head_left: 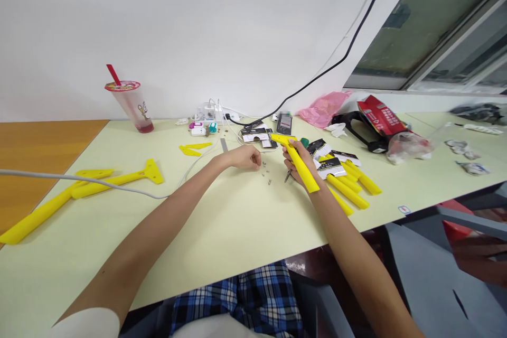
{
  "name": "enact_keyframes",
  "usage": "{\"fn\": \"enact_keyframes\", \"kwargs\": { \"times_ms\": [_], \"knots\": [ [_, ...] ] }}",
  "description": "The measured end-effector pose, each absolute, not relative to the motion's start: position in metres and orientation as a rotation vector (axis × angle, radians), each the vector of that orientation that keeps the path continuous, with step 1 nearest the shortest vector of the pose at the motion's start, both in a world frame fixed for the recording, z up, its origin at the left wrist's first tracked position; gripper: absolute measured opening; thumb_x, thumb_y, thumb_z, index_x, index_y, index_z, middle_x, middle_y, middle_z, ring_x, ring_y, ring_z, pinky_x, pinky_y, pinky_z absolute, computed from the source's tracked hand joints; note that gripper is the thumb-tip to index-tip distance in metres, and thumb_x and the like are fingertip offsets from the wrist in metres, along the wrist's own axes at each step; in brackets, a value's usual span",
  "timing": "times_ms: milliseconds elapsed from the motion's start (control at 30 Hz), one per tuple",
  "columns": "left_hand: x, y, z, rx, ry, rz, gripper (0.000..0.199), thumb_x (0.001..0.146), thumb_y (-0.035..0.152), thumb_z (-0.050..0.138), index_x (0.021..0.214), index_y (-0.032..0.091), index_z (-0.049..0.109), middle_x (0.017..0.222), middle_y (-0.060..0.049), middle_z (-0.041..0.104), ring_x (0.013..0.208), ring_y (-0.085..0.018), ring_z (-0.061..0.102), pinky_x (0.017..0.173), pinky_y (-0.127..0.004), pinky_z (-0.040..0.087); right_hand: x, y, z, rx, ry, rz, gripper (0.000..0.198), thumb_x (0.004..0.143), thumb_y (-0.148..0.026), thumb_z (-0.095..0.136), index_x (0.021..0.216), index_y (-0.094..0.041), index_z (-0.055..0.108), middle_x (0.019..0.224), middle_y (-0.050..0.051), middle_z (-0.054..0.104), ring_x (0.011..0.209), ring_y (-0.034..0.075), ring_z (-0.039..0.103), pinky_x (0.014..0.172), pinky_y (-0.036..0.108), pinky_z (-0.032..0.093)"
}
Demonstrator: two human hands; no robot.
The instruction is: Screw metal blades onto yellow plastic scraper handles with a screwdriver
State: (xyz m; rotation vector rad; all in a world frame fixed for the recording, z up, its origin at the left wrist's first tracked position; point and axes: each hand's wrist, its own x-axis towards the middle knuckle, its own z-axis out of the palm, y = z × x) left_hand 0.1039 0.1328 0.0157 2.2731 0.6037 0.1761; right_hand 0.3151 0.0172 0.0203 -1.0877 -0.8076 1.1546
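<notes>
My right hand (299,161) is closed around a yellow plastic scraper (303,169), its head pointing up and left. A green knob (304,142) and a thin metal shaft (288,175) show at the same hand, apparently a screwdriver held along with the scraper. My left hand (247,157) rests at the table with fingertips pinched; what they hold, if anything, is too small to make out. Several tiny metal screws (270,182) lie scattered just right of those fingertips. Behind the left wrist lies a flat grey metal strip (224,145).
More yellow scrapers lie left (119,184), and several yellow handles with black-and-white cards (348,190) lie right. Flat yellow pieces (194,148), a power strip (216,112), a phone-like device (284,123), a drink cup (132,108) and a red bag (382,119) stand behind. A grey cable (119,186) crosses left.
</notes>
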Motion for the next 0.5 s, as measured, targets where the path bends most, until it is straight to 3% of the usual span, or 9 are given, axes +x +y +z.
{"fn": "enact_keyframes", "kwargs": {
  "times_ms": [500],
  "knots": [
    [0.112, 0.135, -0.002, 2.303, 0.669, 0.242, 0.019, 0.077, 0.025, 0.078, 0.094, 0.017, 0.08, 0.096, -0.01, 0.082, 0.089, -0.025, 0.074, 0.079, -0.032, 0.055, 0.309, 0.017, 0.016, -1.14, -0.88, 1.232, 0.042, 0.09, -0.058, 0.08, 0.089, -0.023, 0.056, 0.075, 0.002, 0.065, 0.05, 0.009, 0.034, 0.033, 0.02, 0.029]
  ]
}}
